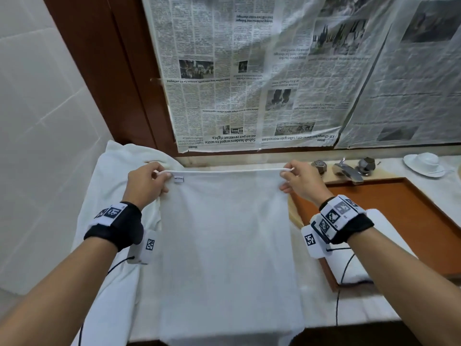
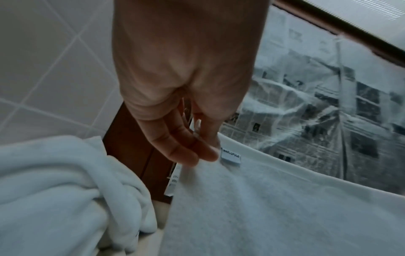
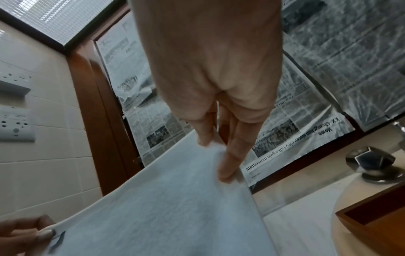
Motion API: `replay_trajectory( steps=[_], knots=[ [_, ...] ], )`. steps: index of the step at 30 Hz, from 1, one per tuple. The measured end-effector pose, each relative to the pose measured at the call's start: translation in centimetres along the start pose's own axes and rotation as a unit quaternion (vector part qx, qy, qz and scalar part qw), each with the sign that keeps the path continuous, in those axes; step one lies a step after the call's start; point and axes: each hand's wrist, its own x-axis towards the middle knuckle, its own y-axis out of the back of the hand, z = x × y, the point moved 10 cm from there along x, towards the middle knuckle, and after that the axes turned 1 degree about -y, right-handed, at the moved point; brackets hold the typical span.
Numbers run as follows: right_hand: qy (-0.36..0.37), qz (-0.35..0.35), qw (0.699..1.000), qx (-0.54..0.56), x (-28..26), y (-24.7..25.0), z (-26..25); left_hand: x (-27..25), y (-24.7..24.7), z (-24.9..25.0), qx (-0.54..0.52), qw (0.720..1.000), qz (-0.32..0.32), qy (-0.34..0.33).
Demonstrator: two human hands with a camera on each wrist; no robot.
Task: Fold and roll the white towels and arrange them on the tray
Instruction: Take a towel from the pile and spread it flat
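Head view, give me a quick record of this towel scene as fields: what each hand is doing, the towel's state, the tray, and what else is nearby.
left hand: pinches the top left corner of the held towel
right hand: pinches the top right corner
held towel: white, stretched flat between the hands, hanging down over the counter edge, small label near the left corner
tray: wooden, to the right, one folded white towel at its near end
towel pile: loose, on the left
faucet: behind the tray

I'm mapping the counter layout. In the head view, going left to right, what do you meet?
Pile of towels → left hand → held towel → right hand → tray → white dish.
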Motion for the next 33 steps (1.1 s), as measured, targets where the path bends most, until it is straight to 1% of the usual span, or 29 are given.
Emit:
replay_trajectory(
  steps=[2, 5, 8, 11, 16, 19, 22, 25, 29, 33],
  knots=[
    [-0.018, -0.006, 1.0, 0.012, 2.2, -0.8, 2.2, 1.7, -1.9, -1.7, -0.019, 1.0, -0.004, 0.024],
    [-0.045, -0.014, 0.999, 0.024, 4.7, -2.2, 5.3, 3.1, -4.6, -3.5, -0.019, 0.998, 0.004, 0.053],
    [-0.091, -0.017, 0.994, 0.05, 6.8, -3.5, 8.3, 4.4, -7.1, -5.1, -0.012, 0.997, 0.015, 0.072],
    [-0.119, -0.02, 0.992, 0.044, 9.1, -5.1, 11.1, 6.3, -10.0, -7.9, -0.011, 0.994, 0.005, 0.104],
    [-0.189, -0.015, 0.98, 0.054, 12.3, -7.6, 15.3, 9.6, -14.1, -11.6, 0.013, 0.989, -0.022, 0.144],
    [-0.208, -0.013, 0.977, 0.045, 14.2, -8.5, 17.4, 11.5, -16.3, -13.1, 0.029, 0.988, -0.042, 0.146],
    [-0.221, 0.001, 0.975, 0.037, 15.8, -9.0, 18.4, 13.2, -17.9, -14.8, 0.038, 0.986, -0.058, 0.155],
    [-0.224, 0.019, 0.974, 0.02, 17.3, -9.3, 18.9, 14.6, -19.3, -15.5, 0.06, 0.985, -0.07, 0.147],
    [-0.219, 0.039, 0.975, -0.014, 18.7, -9.6, 19.1, 16.0, -20.2, -15.7, 0.092, 0.984, -0.06, 0.14],
    [-0.201, 0.043, 0.976, -0.067, 20.0, -10.1, 18.8, 17.6, -20.9, -16.7, 0.098, 0.986, -0.05, 0.129]
  ],
)
